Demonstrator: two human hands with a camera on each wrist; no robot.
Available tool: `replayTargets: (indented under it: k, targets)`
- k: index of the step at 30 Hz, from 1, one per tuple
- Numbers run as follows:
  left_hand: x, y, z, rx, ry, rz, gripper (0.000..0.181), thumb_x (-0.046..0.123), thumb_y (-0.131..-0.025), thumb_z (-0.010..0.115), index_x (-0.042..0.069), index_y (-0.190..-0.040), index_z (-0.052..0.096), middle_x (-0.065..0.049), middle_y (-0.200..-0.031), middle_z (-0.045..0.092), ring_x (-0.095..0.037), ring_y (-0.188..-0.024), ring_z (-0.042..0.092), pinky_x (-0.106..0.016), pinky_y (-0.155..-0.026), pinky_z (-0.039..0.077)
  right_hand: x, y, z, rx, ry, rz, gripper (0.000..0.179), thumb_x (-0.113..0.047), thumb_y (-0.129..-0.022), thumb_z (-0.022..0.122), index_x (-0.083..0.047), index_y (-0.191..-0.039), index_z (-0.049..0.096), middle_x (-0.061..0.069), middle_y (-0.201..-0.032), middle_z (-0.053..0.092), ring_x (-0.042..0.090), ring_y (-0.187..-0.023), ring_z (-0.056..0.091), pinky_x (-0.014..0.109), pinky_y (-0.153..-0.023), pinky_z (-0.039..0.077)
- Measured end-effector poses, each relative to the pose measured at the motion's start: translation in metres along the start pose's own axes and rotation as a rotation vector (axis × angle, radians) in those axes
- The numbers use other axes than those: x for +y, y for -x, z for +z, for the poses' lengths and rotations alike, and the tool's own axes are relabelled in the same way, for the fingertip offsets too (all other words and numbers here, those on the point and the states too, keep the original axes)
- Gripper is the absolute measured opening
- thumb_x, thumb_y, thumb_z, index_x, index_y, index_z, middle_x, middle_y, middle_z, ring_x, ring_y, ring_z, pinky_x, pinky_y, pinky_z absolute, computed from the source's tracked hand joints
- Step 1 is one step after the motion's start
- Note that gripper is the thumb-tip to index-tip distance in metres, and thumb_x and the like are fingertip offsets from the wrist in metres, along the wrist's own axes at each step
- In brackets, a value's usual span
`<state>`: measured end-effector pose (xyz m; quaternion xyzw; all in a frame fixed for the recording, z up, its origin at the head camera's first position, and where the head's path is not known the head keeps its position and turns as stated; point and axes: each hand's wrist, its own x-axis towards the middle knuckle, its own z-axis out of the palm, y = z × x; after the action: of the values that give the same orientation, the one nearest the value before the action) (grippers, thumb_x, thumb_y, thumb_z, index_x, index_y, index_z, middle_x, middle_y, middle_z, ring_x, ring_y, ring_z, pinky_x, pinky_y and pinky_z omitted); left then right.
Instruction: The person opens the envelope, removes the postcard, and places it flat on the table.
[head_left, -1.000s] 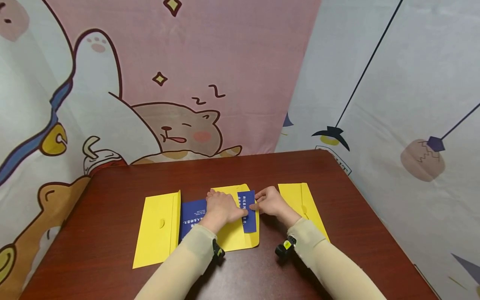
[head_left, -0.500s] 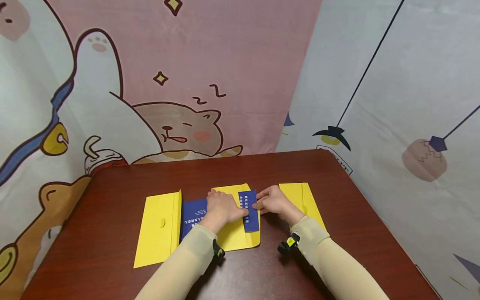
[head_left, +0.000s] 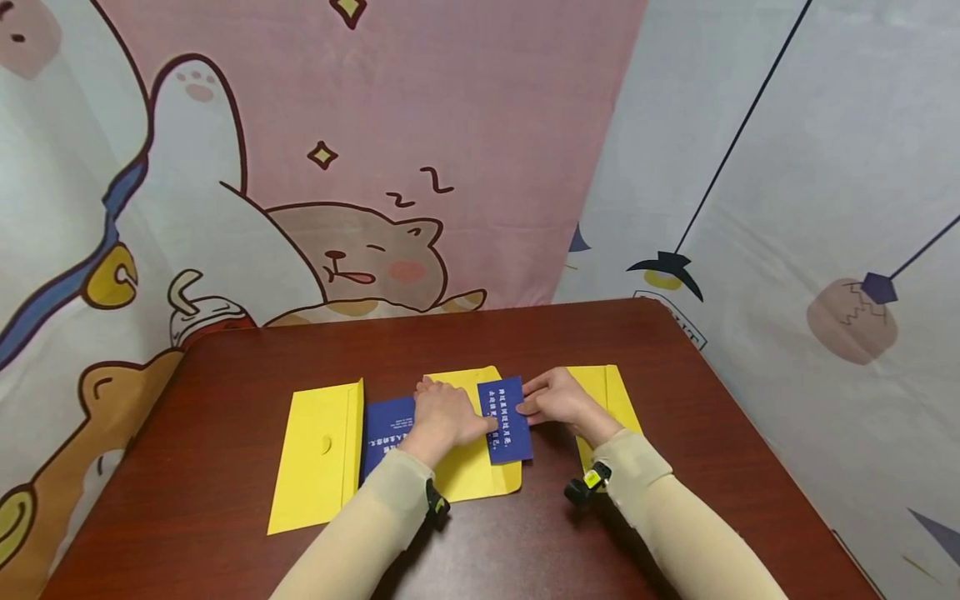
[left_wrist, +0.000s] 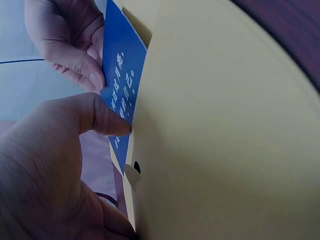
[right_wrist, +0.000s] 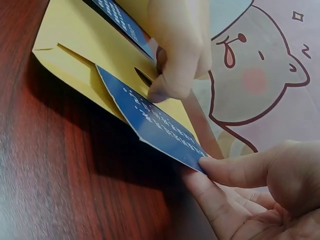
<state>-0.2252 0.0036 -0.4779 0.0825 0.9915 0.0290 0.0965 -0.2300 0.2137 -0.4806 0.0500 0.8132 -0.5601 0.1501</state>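
My right hand (head_left: 558,398) pinches the right edge of a blue card (head_left: 513,404) with white writing, thumb on top in the right wrist view. The card's left part sits in the mouth of the middle yellow envelope (head_left: 468,479), its right part sticking out past the envelope's edge. Across this envelope lies my left hand (head_left: 447,414), pressing it, the thumb (left_wrist: 112,120) stretched to the card at the envelope's mouth. The envelope's flap is unfolded beneath the card. Left of it lies another blue card (head_left: 386,421), partly hidden by my left hand and forearm.
A closed yellow envelope (head_left: 311,467) lies at the left of the dark red table (head_left: 600,325). Another yellow envelope (head_left: 600,383) lies at the right, partly under my right hand and sleeve. A cartoon-printed cloth (head_left: 487,125) hangs behind the table.
My right hand has moved to the right, drawing the blue card further out of the middle envelope, so more of its writing shows. The left hand and the envelope have stayed in place.
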Motion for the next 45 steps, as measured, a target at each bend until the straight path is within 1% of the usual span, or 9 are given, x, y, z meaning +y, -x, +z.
replayTargets:
  k: [5, 11, 20, 27, 31, 39, 45]
  targets:
    - [0.0, 0.0, -0.001, -0.004, -0.022, -0.001, 0.1, 0.082, -0.085, 0.057, 0.0, -0.141, 0.066, -0.029, -0.151, 0.053, -0.055, -0.144, 0.041, -0.061, -0.117, 0.035, -0.001, 0.001, -0.008, 0.001, 0.001, 0.007, 0.039, 0.002, -0.088, 0.082, 0.015, -0.123, 0.068, 0.018, -0.091, 0.077, 0.028, -0.075, 0.077, 0.037, -0.068, 0.064]
    - [0.001, 0.001, -0.002, -0.008, -0.022, 0.003, 0.099, 0.081, -0.085, 0.059, 0.0, -0.142, 0.066, -0.029, -0.151, 0.053, -0.055, -0.144, 0.042, -0.062, -0.117, 0.036, -0.002, 0.003, -0.016, 0.006, 0.013, 0.013, 0.042, 0.002, -0.089, 0.081, 0.015, -0.126, 0.066, 0.017, -0.093, 0.076, 0.027, -0.077, 0.076, 0.038, -0.07, 0.064]
    - [0.001, 0.001, -0.001, 0.005, -0.038, 0.013, 0.1, 0.082, -0.083, 0.058, -0.001, -0.139, 0.067, -0.029, -0.149, 0.055, -0.055, -0.143, 0.044, -0.061, -0.115, 0.038, 0.003, 0.003, -0.029, 0.012, 0.009, 0.004, 0.042, 0.003, -0.089, 0.08, 0.016, -0.127, 0.065, 0.019, -0.098, 0.076, 0.026, -0.079, 0.075, 0.037, -0.069, 0.064]
    - [0.002, 0.002, 0.0, 0.013, -0.059, 0.013, 0.103, 0.083, -0.083, 0.056, -0.001, -0.141, 0.066, -0.032, -0.15, 0.053, -0.056, -0.142, 0.043, -0.061, -0.114, 0.04, 0.003, 0.005, -0.037, 0.009, 0.027, 0.005, 0.046, 0.001, -0.089, 0.081, 0.015, -0.13, 0.064, 0.02, -0.101, 0.076, 0.026, -0.081, 0.075, 0.037, -0.071, 0.064]
    - [0.001, 0.001, 0.001, 0.014, -0.074, 0.018, 0.102, 0.084, -0.083, 0.056, -0.001, -0.14, 0.067, -0.033, -0.15, 0.052, -0.055, -0.143, 0.043, -0.062, -0.114, 0.04, 0.004, 0.006, -0.041, 0.007, 0.022, 0.0, 0.047, 0.001, -0.089, 0.081, 0.015, -0.131, 0.063, 0.021, -0.102, 0.076, 0.026, -0.082, 0.075, 0.037, -0.071, 0.064]
    - [0.0, 0.0, 0.002, 0.015, -0.09, 0.027, 0.1, 0.082, -0.083, 0.054, 0.0, -0.138, 0.069, -0.032, -0.149, 0.053, -0.055, -0.143, 0.043, -0.062, -0.112, 0.042, 0.003, 0.009, -0.051, 0.019, 0.004, -0.009, 0.046, 0.002, -0.088, 0.082, 0.015, -0.129, 0.065, 0.017, -0.096, 0.076, 0.022, -0.076, 0.073, 0.036, -0.068, 0.064]
    - [0.0, 0.0, 0.002, 0.016, -0.097, 0.03, 0.1, 0.083, -0.083, 0.054, 0.001, -0.138, 0.069, -0.033, -0.149, 0.054, -0.055, -0.142, 0.044, -0.061, -0.112, 0.042, 0.0, 0.011, -0.057, 0.031, 0.001, 0.002, 0.047, 0.002, -0.087, 0.083, 0.015, -0.129, 0.064, 0.016, -0.094, 0.076, 0.022, -0.074, 0.072, 0.039, -0.071, 0.064]
